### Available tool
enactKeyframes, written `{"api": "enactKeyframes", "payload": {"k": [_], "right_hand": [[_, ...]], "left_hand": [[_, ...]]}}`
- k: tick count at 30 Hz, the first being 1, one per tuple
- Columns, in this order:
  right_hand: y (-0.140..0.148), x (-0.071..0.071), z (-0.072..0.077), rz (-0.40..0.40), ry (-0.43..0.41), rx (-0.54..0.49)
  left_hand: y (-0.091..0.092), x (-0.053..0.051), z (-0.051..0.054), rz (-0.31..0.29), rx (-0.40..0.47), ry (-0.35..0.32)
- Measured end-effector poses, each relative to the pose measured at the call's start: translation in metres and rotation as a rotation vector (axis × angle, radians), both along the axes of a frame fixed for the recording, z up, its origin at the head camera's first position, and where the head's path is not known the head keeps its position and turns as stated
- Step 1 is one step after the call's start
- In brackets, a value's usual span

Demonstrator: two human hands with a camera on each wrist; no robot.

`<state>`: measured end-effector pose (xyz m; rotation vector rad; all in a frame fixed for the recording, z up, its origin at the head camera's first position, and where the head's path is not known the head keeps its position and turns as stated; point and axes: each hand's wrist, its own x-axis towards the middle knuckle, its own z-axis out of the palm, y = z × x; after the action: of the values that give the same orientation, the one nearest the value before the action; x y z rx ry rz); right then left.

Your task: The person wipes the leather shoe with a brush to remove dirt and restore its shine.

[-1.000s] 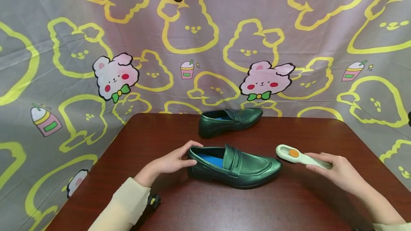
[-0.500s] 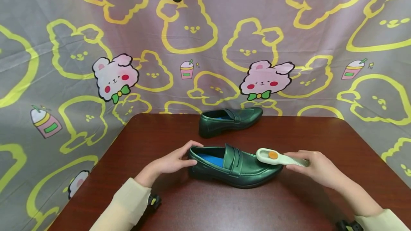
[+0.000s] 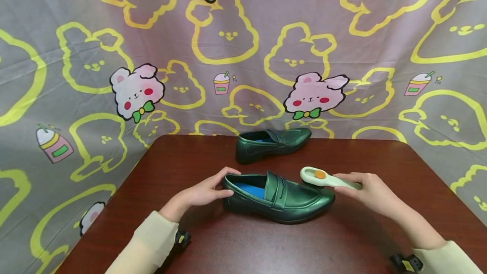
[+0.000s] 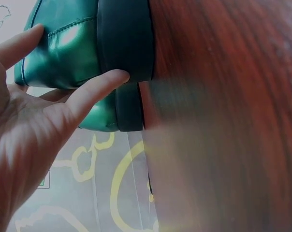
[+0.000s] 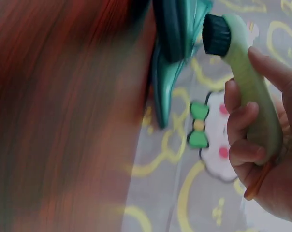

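A shiny green loafer (image 3: pixel 300 200) with a blue insole stands on the table, toe to the right. My left hand (image 3: pixel 201 189) holds it at the heel, thumb on the near side and fingers round the back; the left wrist view shows fingertips against the heel (image 4: pixel 71 53). In my right hand (image 3: pixel 374 189) is a pale green shoe brush (image 3: pixel 311 176) with an orange button, gripped by its handle. Its dark bristles (image 5: pixel 216 35) face down over the far side of the loafer's toe. Whether they touch the leather I cannot tell.
The matching green loafer (image 3: pixel 266 147) stands farther back, near the rear edge of the dark red-brown table (image 3: pixel 236 248). Behind and at both sides hangs a grey curtain (image 3: pixel 243 71) with cartoon bears.
The brush has moved left with my right hand from beyond the toe, crossed over the toe's top, then lifted slightly toward the far side. My left hand and both loafers have stayed put.
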<state>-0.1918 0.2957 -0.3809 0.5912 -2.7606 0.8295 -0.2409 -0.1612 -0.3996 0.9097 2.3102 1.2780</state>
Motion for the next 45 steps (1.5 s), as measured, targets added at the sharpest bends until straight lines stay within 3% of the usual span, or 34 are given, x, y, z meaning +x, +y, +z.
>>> {"api": "enactKeyframes", "payload": {"k": [4,6,14,18,24,31,38,45], "right_hand": [[-0.014,-0.002,0.001,0.074,-0.056,-0.002],[-0.013,-0.006,-0.001,0.074,-0.074,0.009],[-0.002,-0.016,-0.005,-0.081,-0.026,0.061],[-0.016,-0.014,-0.002,-0.023,0.001,0.025],[-0.031,-0.012,0.002,0.040,-0.062,0.013],[-0.005,-0.012,-0.002,-0.064,-0.052,0.070],[0.018,-0.002,0.002,-0.162,-0.073,0.094],[0.020,0.008,0.013,-0.155,0.054,0.046]], "left_hand": [[0.000,-0.001,-0.001,0.000,0.004,0.006],[0.000,-0.001,-0.002,0.000,0.004,0.008],[0.000,0.000,-0.003,-0.002,0.003,0.012],[-0.001,0.002,-0.003,0.001,0.002,0.017],[0.000,0.001,-0.005,-0.004,0.005,0.019],[-0.001,-0.001,-0.004,-0.008,0.008,0.037],[0.000,-0.002,-0.003,-0.007,0.011,0.031],[0.000,-0.003,0.003,-0.024,0.018,0.016]]}}
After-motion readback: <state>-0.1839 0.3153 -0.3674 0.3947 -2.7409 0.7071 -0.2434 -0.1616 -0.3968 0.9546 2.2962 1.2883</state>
